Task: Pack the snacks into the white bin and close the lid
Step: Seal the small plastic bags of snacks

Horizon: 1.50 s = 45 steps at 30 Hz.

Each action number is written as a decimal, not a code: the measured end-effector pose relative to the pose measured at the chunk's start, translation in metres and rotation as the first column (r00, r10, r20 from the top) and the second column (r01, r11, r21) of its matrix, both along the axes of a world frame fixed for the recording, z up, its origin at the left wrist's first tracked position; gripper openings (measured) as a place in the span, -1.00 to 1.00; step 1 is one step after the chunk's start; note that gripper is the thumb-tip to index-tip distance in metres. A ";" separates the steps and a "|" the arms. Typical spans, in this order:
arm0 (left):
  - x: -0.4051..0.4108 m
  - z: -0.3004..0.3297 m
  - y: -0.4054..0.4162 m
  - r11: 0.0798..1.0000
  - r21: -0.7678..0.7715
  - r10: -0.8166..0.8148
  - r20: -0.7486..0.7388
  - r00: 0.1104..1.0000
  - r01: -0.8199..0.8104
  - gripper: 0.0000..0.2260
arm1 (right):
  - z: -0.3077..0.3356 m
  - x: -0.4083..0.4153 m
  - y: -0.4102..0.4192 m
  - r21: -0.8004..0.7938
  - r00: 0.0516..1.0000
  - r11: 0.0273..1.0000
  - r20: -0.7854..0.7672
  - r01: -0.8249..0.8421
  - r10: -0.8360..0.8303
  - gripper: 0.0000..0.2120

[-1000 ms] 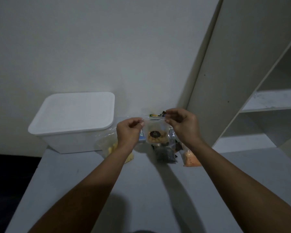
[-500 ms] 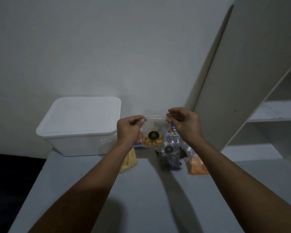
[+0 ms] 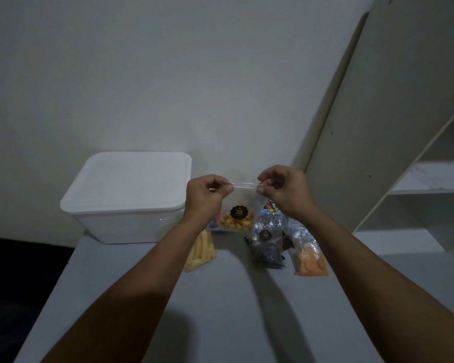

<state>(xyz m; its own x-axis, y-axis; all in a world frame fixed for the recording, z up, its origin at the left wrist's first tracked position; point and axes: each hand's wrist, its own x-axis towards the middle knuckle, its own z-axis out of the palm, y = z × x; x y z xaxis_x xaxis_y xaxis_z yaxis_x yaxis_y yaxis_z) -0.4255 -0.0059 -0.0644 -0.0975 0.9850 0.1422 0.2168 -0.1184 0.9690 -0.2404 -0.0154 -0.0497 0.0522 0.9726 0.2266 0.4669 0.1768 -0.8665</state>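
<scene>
A clear snack bag (image 3: 237,214) with golden pieces and a round black label hangs in the air above the table. My left hand (image 3: 205,197) pinches its top left corner and my right hand (image 3: 283,189) pinches its top right corner. The white bin (image 3: 121,221) stands at the back left of the table with its white lid (image 3: 129,182) on top. On the table lie a bag of yellow sticks (image 3: 201,251), a dark snack bag (image 3: 266,247) and a bag of orange snacks (image 3: 309,258). More packets behind the held bag are partly hidden.
The grey table (image 3: 220,310) runs toward me, with a dark drop past its left edge. A pale wall is behind the bin. A tall white shelf unit (image 3: 404,127) rises at the right, close to the snack pile.
Both hands have lifted the clear bag higher above the pile, still pinching its top corners. The view has shifted, so the bin and snacks sit lower and further right.
</scene>
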 end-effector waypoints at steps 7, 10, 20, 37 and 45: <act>0.001 0.007 0.002 0.998 0.018 -0.059 -0.028 0.998 0.060 -0.92 | 0.012 -0.002 0.000 0.019 0.999 0.999 0.007 -0.046 0.046 -0.70; 0.006 0.012 0.001 0.999 0.028 -0.027 -0.031 0.999 0.028 -0.94 | 0.014 -0.007 0.001 0.013 0.996 0.998 0.056 -0.067 0.066 -0.65; 0.006 0.014 0.001 0.996 0.046 -0.077 -0.051 0.996 0.079 -0.96 | 0.016 -0.010 0.004 0.036 0.999 0.998 0.030 -0.042 0.041 -0.75; 0.005 0.018 -0.002 0.993 0.084 -0.082 0.011 0.997 0.081 -0.95 | 0.023 -0.018 0.008 -0.092 0.992 0.996 0.120 -0.019 0.030 -0.92; 0.008 0.023 0.003 0.993 0.114 -0.045 0.040 0.998 0.040 -0.93 | 0.028 -0.023 0.012 -0.108 0.998 0.992 0.022 -0.061 0.064 -0.90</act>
